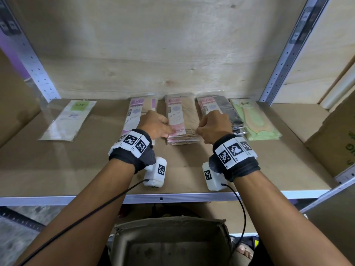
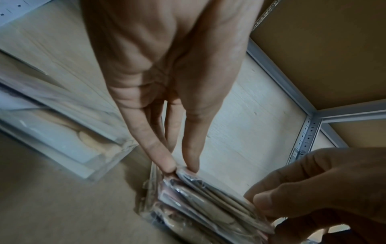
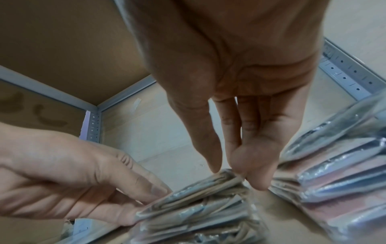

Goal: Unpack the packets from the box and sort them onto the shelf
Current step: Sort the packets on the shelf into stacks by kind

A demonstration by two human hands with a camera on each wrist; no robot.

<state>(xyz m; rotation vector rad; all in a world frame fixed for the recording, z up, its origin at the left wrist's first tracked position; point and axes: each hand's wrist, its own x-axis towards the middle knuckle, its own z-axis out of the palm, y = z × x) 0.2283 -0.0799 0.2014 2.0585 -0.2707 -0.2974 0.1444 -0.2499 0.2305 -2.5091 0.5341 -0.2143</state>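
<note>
The packets (image 1: 181, 120) under the hands are a beige stack lying in the middle of the shelf (image 1: 76, 166), toward its far side, with a thinner pink-labelled pile (image 1: 134, 114) just to its left, a dark stack (image 1: 226, 110) just to its right and a green stack (image 1: 255, 121) beyond that; a single green-labelled packet (image 1: 68, 120) lies well apart at the far left; the cardboard box (image 1: 169, 240) sits below the shelf's near edge. The left hand (image 1: 156, 124) pinches the near left corner of the beige stack's top packets between thumb and fingertips (image 2: 168, 163); the right hand (image 1: 214, 124) pinches the near right corner the same way, fingertips (image 3: 256, 180) curled onto the edge; both grips are closed on the stack. These packets look light, thin and floppy, wrapped in glossy clear film that will probably slide layer on layer; a corner pinch seems fine for squaring the pile, but lifting several at once likely calls for a grip across the whole thickness at the near short edge, or the lower ones may slip out and fan; the contents seem soft fabric, so squeezing should do little harm.
</note>
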